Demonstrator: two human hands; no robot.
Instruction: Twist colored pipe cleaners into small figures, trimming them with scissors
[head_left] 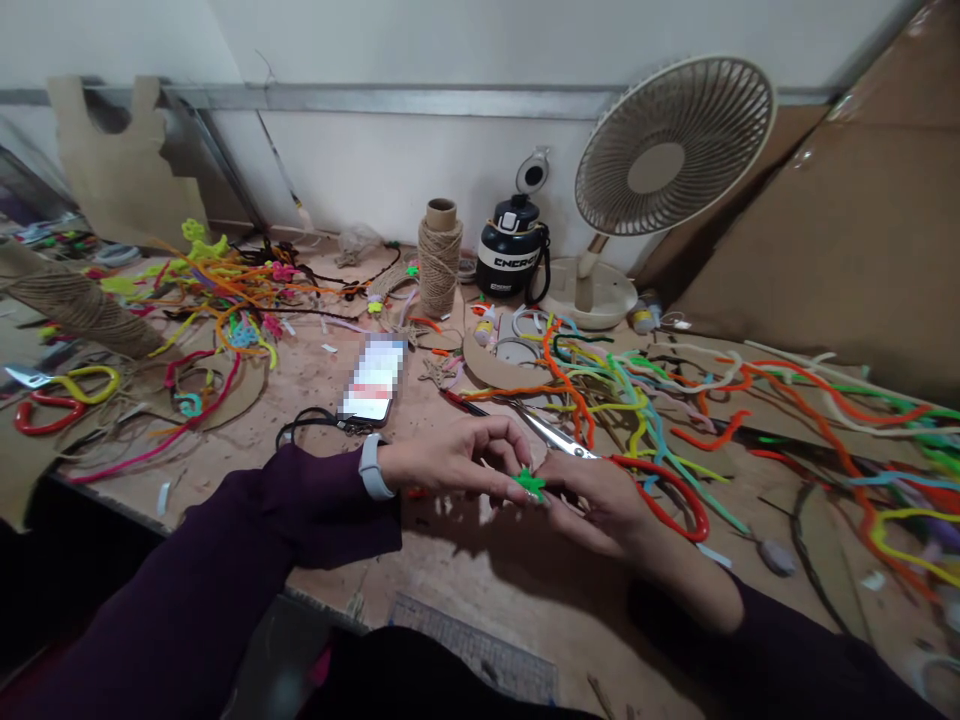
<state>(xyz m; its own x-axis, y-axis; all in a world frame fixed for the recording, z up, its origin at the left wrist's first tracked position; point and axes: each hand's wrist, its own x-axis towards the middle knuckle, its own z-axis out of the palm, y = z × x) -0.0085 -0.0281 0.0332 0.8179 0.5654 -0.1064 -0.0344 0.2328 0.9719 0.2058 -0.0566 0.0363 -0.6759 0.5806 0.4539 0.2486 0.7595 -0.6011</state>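
Surface (315, 375) crowded along its back edge and at both sides; both hands over the near half, right of middle. Left hand (461, 458): thumb and fingers pinched on a small green star (529, 484), fuzzy, several-pointed, held up in front of the body. Right hand (600, 490): fingers curled in, tips at the star's right side; cannot tell whether they grip it. Pale watch (373, 467) on left wrist, dark purple sleeves on both arms. Just beyond the right hand, scissors (559, 435) with red handles, blades toward the back edge. To the right, loose fuzzy stems (581, 405) in orange, yellow, green, blue and white, spread to the right edge. Phone (373, 380) lies left of the hands, screen lit, contents blurred. Near edge, below the hands: a clear ruler (480, 655), flat. Back edge, middle: upright twine spool (439, 262), then a black bottle (510, 250) beside it, then a tilted fan (675, 145) on a round base. Left part: tangled heap of coloured stems (214, 285) toward the back left corner, a second spool (82, 300) leaning, and scissors (28, 376) near the left edge, yellow and red loops showing; cannot tell whether one pair or two.
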